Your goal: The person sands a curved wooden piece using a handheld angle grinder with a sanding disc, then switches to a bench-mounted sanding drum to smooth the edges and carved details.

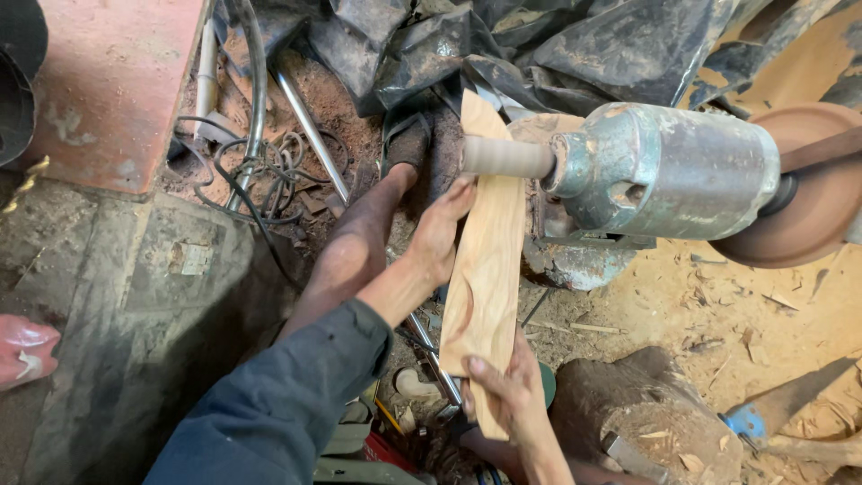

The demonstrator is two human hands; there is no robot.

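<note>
A long pale wooden blank [485, 269] runs from top to bottom in the middle, with a curved hollow cut into its lower left side. My left hand [440, 235] grips its upper left edge. My right hand [507, 391] holds its near end from below. The blank's upper part lies against a spinning cylindrical sanding drum [505, 156], which sticks out of a grey metal motor housing [669, 171]. A bare leg [359, 242] stretches forward left of the blank, its foot in a sandal [409, 139].
A brown disc [813, 189] sits at the motor's right end. Sawdust and chips cover the floor [718, 305]. A log stump [633, 409] stands at lower right. Metal rods and tangled wire [260, 162] lie at upper left, black plastic sheeting [557, 49] behind.
</note>
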